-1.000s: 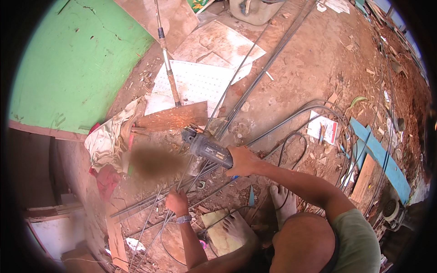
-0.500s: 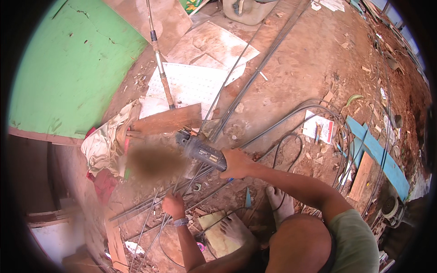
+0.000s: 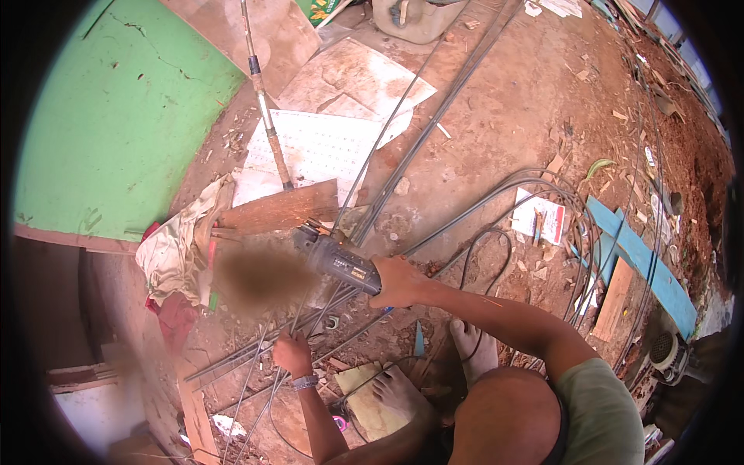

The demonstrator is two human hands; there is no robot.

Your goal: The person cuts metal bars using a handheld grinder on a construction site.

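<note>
cutting seems in hand: the right hand grips a grinder, the left hand clasps a thin rod; the next move calls for steadiness

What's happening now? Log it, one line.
left hand: gripping metal rod | right hand: gripping angle grinder | sparks: near wooden board

A rough outdoor work place, which looked like a small building yard.
The ground was reddish earth with scattered scraps; long thin metal bars crossed the centre, beside a power grinder, and a blue plank lay at the right.
</note>
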